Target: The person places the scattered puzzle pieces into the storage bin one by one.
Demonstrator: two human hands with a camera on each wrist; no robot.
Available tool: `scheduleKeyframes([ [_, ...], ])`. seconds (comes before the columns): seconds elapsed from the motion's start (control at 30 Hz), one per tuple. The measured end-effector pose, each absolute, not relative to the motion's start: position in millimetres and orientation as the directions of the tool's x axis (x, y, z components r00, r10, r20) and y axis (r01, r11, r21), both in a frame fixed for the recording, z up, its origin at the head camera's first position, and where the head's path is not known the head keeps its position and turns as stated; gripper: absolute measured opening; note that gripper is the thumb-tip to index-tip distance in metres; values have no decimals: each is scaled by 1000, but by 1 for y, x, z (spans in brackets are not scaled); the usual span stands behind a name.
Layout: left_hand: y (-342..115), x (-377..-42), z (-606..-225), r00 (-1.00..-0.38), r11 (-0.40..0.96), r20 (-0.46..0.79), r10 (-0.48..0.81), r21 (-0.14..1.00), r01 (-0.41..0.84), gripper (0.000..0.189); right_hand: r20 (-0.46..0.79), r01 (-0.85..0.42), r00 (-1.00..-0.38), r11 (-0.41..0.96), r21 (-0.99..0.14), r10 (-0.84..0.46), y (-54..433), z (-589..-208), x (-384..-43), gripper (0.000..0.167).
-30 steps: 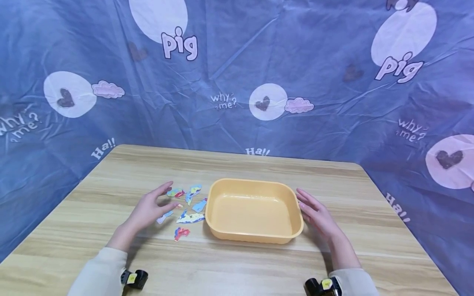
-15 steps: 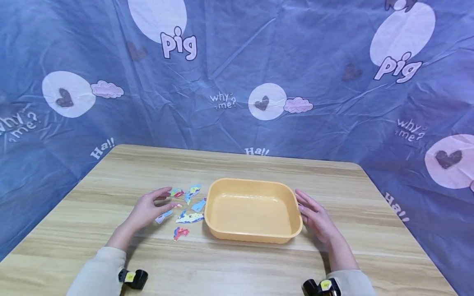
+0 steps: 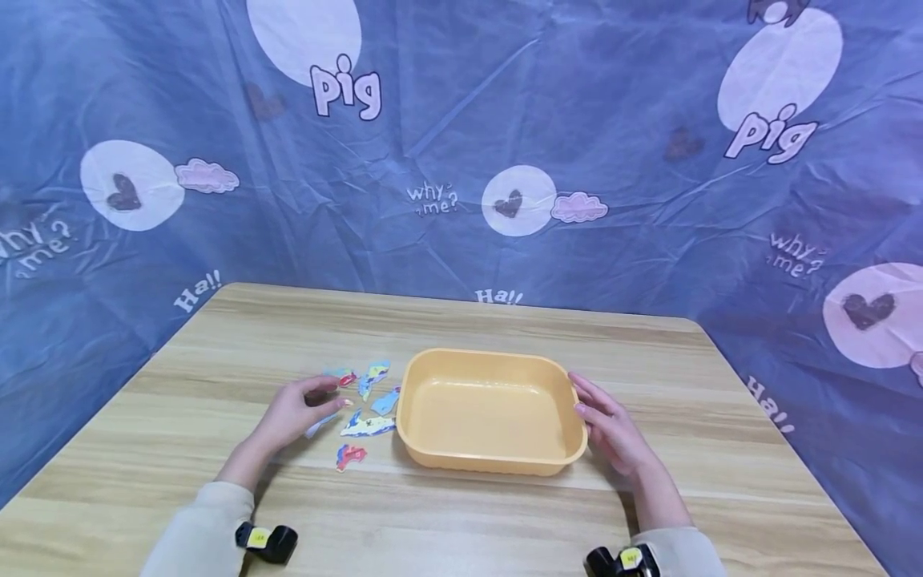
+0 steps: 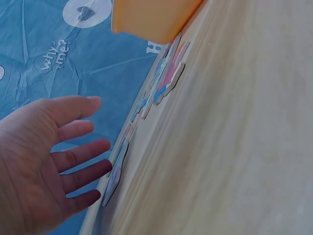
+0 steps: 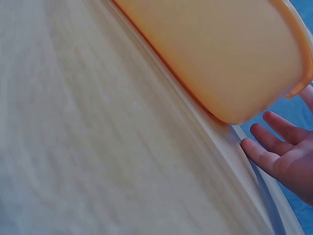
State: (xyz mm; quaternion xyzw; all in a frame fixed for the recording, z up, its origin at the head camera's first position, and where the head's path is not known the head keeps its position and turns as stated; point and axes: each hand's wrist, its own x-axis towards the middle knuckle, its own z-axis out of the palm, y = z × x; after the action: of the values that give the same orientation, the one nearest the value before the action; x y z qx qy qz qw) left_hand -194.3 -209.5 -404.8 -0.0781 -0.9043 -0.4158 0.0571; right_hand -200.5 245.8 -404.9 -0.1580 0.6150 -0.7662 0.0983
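A yellow plastic basin (image 3: 490, 463) stands on the table, nothing in it. Left of it lie several flat, irregular puzzle-like pieces, among them a red one (image 3: 351, 457), a cream and blue one (image 3: 368, 424) and a light blue one (image 3: 387, 401). My left hand (image 3: 296, 413) hovers over the leftmost pieces with its fingers loosely bent, hiding part of a pale blue piece (image 4: 116, 176); in the left wrist view nothing is in its palm. At the basin's right side is my right hand (image 3: 613, 433), thumb and fingertips by the rim, lower fingers (image 5: 261, 155) extended beside the wall.
The wood-grain table (image 3: 447, 529) ends at a far edge before a blue printed cloth (image 3: 620, 104). Small black cameras (image 3: 268, 543) are strapped on both sleeves.
My left hand has lowered slightly toward the pieces, its fingers bending a little more. My right hand has edged left, closer to the basin's rim. The basin and pieces stay put.
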Motion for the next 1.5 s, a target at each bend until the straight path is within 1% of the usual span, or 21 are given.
scheduleKeyframes([
  [0.27, -212, -195, -412, -982, 644, 179, 62, 745, 176, 37, 119, -28, -925, -248, -968, -360, 243, -407, -201, 47],
  [0.6, -213, -197, -417, -979, 649, 196, 52, 739, 182, 30, 128, -11, -911, -288, -958, -391, 245, -412, -203, 45],
  [0.9, -213, -198, -422, -979, 648, 197, 48, 740, 181, 31, 67, 29, -940, -273, -962, -334, 247, -414, -203, 48],
  [1.37, -209, -198, -425, -980, 668, 194, 43, 724, 172, 34, 44, 52, -943, -276, -960, -331, 250, -416, -203, 50],
  [1.5, -209, -199, -426, -974, 673, 222, 52, 712, 198, 32, 45, 51, -942, -275, -960, -332, 250, -417, -203, 50],
])
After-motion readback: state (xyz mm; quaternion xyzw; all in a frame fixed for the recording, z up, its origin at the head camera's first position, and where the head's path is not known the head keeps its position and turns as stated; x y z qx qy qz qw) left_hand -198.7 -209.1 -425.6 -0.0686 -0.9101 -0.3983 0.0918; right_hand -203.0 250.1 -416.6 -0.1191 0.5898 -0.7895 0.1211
